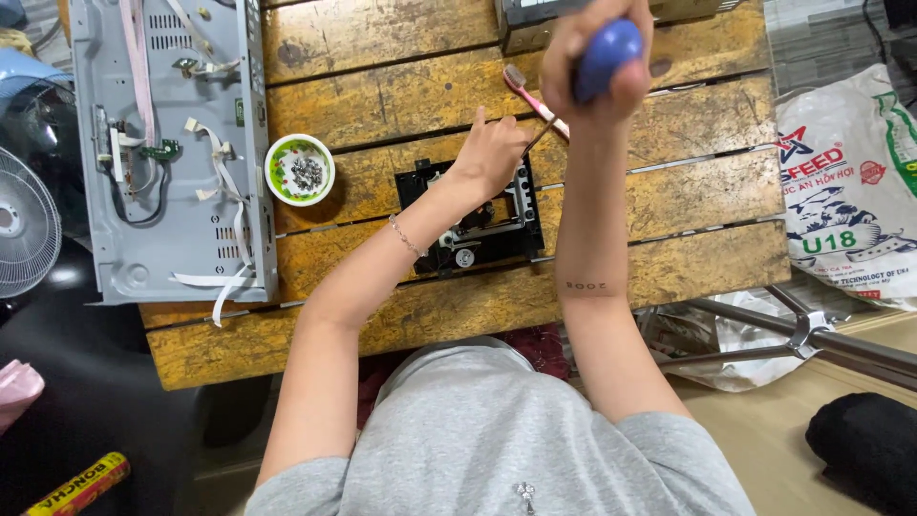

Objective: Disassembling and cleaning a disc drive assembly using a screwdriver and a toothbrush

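The right hand [597, 59] is raised toward the camera at about 12 o'clock, its grip clenched around the round blue handle of a screwdriver [606, 57]. The thin metal shaft runs down and toward 7 o'clock from the fist, ending at the black disc drive mechanism [478, 225] that lies flat near the middle of the wooden table [688, 191].

The left hand [489, 153] rests on the top edge of that mechanism, just beside the screwdriver's tip — fingers curled down onto the black frame; whether they pinch anything small there cannot be told. A thin bracelet [407, 236] sits on the left forearm.

A pink toothbrush [531, 96] lies on the table at about 12 o'clock from the mechanism, its bristled head pointing up and left, partly hidden behind the right wrist.

At 9 o'clock from the mechanism stands a small white bowl [299, 170] with a green rim, holding a heap of small metal screws. Just beyond it, at the table's left end, lies an open grey metal case [162, 229] with white ribbon cables and a small green circuit board inside.

Off the table, a white fan [27, 225] shows at the far left edge — and a printed white sack [845, 191] sits on the floor at 3 o'clock.
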